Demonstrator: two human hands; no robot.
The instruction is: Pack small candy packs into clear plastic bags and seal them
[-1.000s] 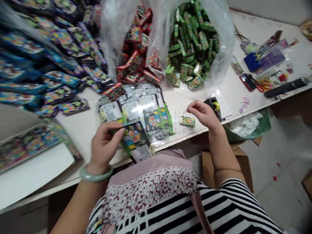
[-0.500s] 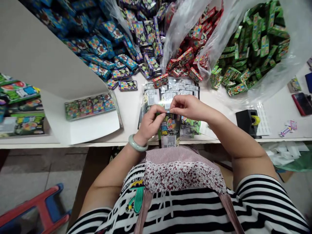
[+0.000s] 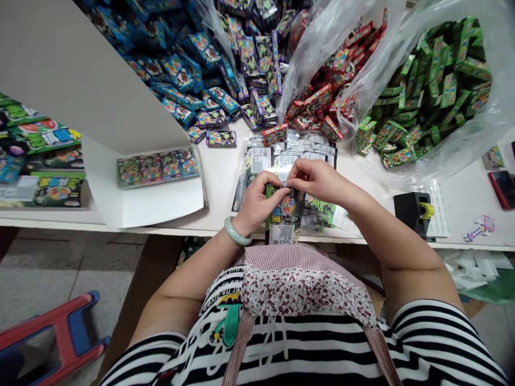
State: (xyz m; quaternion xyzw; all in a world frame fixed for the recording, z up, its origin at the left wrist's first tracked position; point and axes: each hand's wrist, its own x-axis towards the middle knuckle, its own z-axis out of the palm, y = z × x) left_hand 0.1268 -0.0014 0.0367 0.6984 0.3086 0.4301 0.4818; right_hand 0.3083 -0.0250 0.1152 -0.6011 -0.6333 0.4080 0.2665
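A black and green printed packet (image 3: 286,212) lies at the table's front edge, its top edge under my fingertips. My left hand (image 3: 263,201), with a pale green bangle at the wrist, pinches the packet's top left part between thumb and fingers. On the other side, my right hand (image 3: 311,177) is closed in a pinch at the packet's top edge, close to my left thumb. Behind both hands lie several flat clear-and-black packets (image 3: 259,159), partly overlapping. More green printed packets (image 3: 319,210) rest under my right wrist.
Piles of small blue boxes (image 3: 181,72), purple boxes (image 3: 257,59), red boxes (image 3: 317,99) and green boxes (image 3: 436,88) fill the back, partly in clear bags. An open white carton (image 3: 161,206) stands left; a tape dispenser (image 3: 410,212) and a phone (image 3: 502,188) are right.
The view has shifted slightly, so the table's items appear further right. My left thumb lies nearer my right fingertips, over the packet's top edge.
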